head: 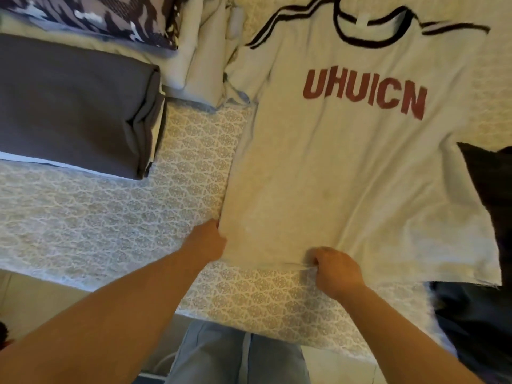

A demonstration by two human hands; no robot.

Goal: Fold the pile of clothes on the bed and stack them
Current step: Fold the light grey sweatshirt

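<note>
A pale grey T-shirt (pixel 346 167) lies spread face up on the bed (pixel 110 217), filling the centre and right of the frame. Its collar, trimmed in dark piping, sits at the top, and red block letters run across the chest. 2 dark stripes mark the shoulder at the upper middle of the frame.

The left hand (pixel 206 241) is at the lower-left corner of the shirt's hem; its grip is closed, fingers curled onto the cloth edge and pinching it. The right hand (pixel 336 268) is at the lower centre, along the bottom hem, its grip also pinching the fabric, which bunches into small creases just at the knuckles. Both forearms reach in from the bottom of the frame.

At the left of the frame a folded dark grey garment (pixel 77 106) rests on the bed, well apart from the shirt. Above it, in the upper left, lies a camouflage-patterned cloth (pixel 110 15). A dark garment (pixel 490 189) overlaps the shirt's right edge, and more dark cloth (pixel 476 328) lies in the lower right corner. The bedcover carries a pale repeating lace-like pattern.
</note>
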